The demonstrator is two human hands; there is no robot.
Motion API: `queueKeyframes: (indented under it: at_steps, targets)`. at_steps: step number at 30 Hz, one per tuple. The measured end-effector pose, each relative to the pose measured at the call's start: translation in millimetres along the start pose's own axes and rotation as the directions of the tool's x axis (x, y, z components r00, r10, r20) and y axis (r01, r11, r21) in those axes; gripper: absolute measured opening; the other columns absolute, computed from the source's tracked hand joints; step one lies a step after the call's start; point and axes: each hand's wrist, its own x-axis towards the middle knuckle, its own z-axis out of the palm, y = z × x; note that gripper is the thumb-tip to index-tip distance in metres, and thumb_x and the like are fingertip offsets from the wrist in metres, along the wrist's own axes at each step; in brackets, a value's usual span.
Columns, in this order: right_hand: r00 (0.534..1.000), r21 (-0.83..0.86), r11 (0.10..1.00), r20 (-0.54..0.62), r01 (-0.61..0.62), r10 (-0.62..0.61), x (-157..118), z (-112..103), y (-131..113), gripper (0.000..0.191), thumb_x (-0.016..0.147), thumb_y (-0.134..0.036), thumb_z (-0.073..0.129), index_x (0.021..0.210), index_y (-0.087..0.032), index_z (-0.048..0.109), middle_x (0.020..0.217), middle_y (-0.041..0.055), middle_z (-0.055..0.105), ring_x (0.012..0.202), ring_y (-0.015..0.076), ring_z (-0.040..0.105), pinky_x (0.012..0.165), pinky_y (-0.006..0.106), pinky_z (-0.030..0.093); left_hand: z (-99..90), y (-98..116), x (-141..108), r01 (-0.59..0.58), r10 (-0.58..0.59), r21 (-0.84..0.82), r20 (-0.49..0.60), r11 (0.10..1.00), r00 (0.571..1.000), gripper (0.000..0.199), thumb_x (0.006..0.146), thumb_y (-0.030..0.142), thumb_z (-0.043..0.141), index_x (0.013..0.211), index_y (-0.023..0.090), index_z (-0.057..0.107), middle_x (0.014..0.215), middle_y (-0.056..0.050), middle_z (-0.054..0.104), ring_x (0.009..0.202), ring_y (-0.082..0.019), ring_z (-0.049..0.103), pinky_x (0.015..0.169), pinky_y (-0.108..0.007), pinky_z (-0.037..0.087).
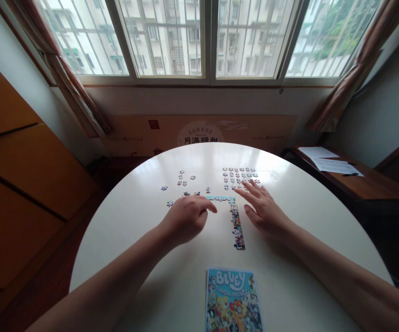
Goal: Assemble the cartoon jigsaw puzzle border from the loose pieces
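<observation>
My left hand (191,219) hovers over or rests by the left end of a pale blue strip of joined jigsaw pieces (220,198). Its index finger stretches right, with the thumb apart below; the other fingers are hidden. A darker, colourful strip of joined pieces (237,226) runs down from the blue one, forming a corner. To the right, my right hand (263,207) is open, fingers spread toward a grid of loose jigsaw pieces (237,175), covering part of it. Whether its fingertips touch pieces I cannot tell. No piece shows in either hand.
All this lies on a round white table (116,240). Several scattered pieces (181,177) lie beyond my left hand. Near me is a Bluey picture sheet (234,299). A wooden side table (365,182) with papers (327,161) stands to the right, below the windows.
</observation>
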Motion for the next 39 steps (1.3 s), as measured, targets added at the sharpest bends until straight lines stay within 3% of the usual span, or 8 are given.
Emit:
queueKeyframes:
  at_steps: [2,6,12,14,21,29,34,39]
  targets:
    - [0.996,0.121,0.992,-0.077,0.048,-0.039,-0.9,-4.4,4.1,0.052,0.092,-0.02,0.047,0.143,-0.027,0.053,0.157,0.0071,0.042,0.15,0.03,0.028,0.118,0.059,0.03,-5.2,-19.2,5.8,0.082,-0.116,-0.163,-0.213,0.983,0.97,0.032,0.074,0.008,0.042,0.074,0.02,0.072,0.077,-0.002,0.072,0.074,-0.019,0.067,0.072,-0.033,0.055]
    - [0.962,0.341,0.931,-0.269,0.13,-0.036,-1.1,-11.4,14.0,0.044,0.091,-0.02,0.052,0.133,-0.028,0.06,0.141,0.0082,0.059,0.134,0.0283,0.051,0.108,0.054,0.046,-20.4,-64.4,13.7,0.096,-0.367,-0.447,-0.571,0.889,0.735,0.02,0.06,0.008,0.04,0.064,0.019,0.056,0.064,0.001,0.057,0.059,-0.013,0.058,0.056,-0.025,0.047]
    - [0.897,0.608,0.794,-0.349,-0.005,0.273,1.1,-13.3,28.5,0.031,0.085,-0.017,0.057,0.112,-0.022,0.071,0.105,0.0076,0.072,0.086,0.0204,0.068,0.073,0.038,0.058,-47.1,-117.9,14.5,0.087,-0.531,-0.543,-0.754,0.835,0.386,0.013,0.048,0.01,0.04,0.058,0.019,0.041,0.057,0.004,0.042,0.052,-0.009,0.048,0.051,-0.02,0.039]
    - [0.861,0.654,0.754,-0.349,-0.06,0.371,1.4,-14.0,32.5,0.03,0.081,-0.015,0.057,0.105,-0.021,0.073,0.094,0.0062,0.072,0.078,0.0185,0.066,0.065,0.034,0.055,-50.8,-126.3,13.4,0.085,-0.596,-0.604,-0.736,0.792,0.32,0.015,0.046,0.01,0.042,0.058,0.019,0.042,0.057,0.004,0.044,0.051,-0.009,0.045,0.05,-0.019,0.038]
    - [0.775,0.74,0.666,-0.37,-0.087,0.512,4.6,-16.1,40.9,0.029,0.071,-0.013,0.055,0.09,-0.019,0.076,0.075,0.002,0.066,0.06,0.0128,0.056,0.052,0.026,0.045,-44.7,-131.9,15.5,0.056,-0.691,-0.731,-0.613,0.68,0.384,0.018,0.041,0.01,0.044,0.057,0.019,0.041,0.051,0.005,0.043,0.045,-0.01,0.046,0.044,-0.02,0.035]
    - [0.781,0.722,0.682,-0.357,-0.117,0.512,6.0,-11.7,36.6,0.032,0.068,-0.014,0.051,0.087,-0.017,0.077,0.069,0.0011,0.063,0.057,0.0121,0.053,0.047,0.024,0.039,-36.1,-136.9,14.1,0.316,-0.592,-0.501,-0.688,0.806,0.42,0.014,0.049,0.01,0.044,0.058,0.019,0.051,0.054,0.002,0.049,0.051,-0.013,0.05,0.047,-0.023,0.039]
    - [0.791,0.707,0.697,-0.357,-0.118,0.496,0.7,-6.4,32.8,0.03,0.07,-0.016,0.052,0.087,-0.018,0.077,0.07,0.0014,0.063,0.058,0.0125,0.053,0.048,0.024,0.038,-41.6,-142.0,4.7,0.6,-0.561,-0.169,-0.612,0.782,0.558,0.025,0.067,0.008,0.046,0.077,0.019,0.066,0.081,-0.003,0.07,0.079,-0.018,0.064,0.072,-0.027,0.048]
    - [0.803,0.712,0.69,-0.33,-0.135,0.497,-1.7,-5.5,30.5,0.027,0.072,-0.016,0.053,0.085,-0.018,0.076,0.069,0.0011,0.062,0.057,0.0123,0.052,0.047,0.024,0.036,-41.4,-147.8,-1.3,0.679,-0.631,-0.069,-0.446,0.731,0.634,0.027,0.072,0.013,0.056,0.089,0.021,0.075,0.091,-0.006,0.076,0.079,-0.021,0.066,0.072,-0.029,0.049]
